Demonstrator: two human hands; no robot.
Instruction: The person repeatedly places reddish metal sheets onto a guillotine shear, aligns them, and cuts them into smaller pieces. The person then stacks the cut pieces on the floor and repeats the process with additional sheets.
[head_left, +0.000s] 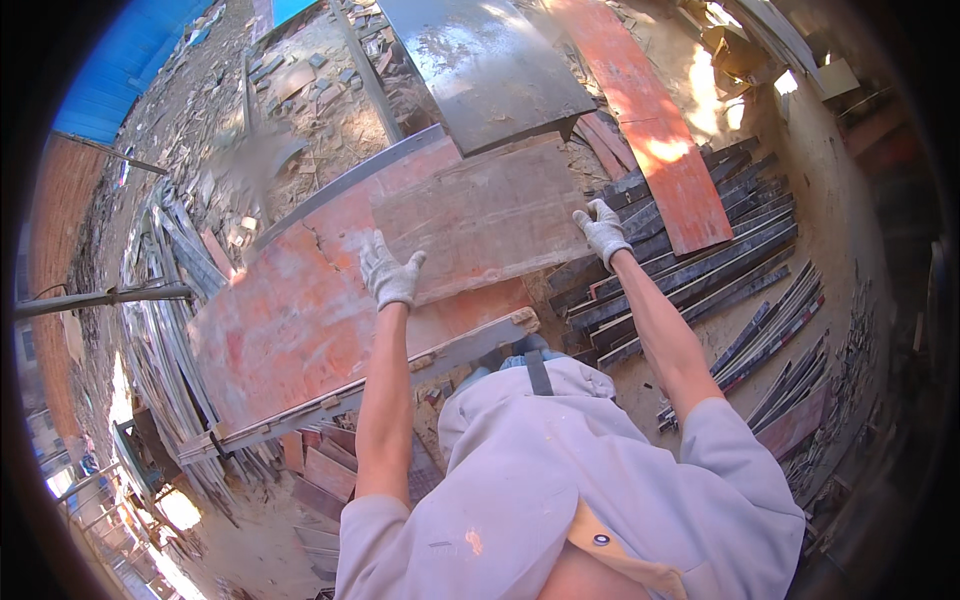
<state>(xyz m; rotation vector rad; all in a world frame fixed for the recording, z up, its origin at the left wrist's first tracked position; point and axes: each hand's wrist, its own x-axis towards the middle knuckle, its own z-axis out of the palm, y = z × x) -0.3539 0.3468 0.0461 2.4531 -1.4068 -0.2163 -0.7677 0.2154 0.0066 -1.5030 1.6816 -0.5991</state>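
Near: person's pale grey shirt, sleeves ending at about the elbows.
Bench near edge: long grey rail along the near side of the worn reddish bench.
Left hand: gloved left hand, fingers spread wide, over the brown board's left edge.
Right hand: gloved right hand, at the board's right end, thumb apart from fingers; can't tell if it's gripping.
Brown board: flat on the bench's right part, between the two hands.
Left side: bundle of thin strips, beside the bench.
Right side: pile of dark bars on the ground; long orange board over part of it.
Beyond board: shiny dark sheet.
Far left: scrap-strewn ground, brick wall, blue panel.
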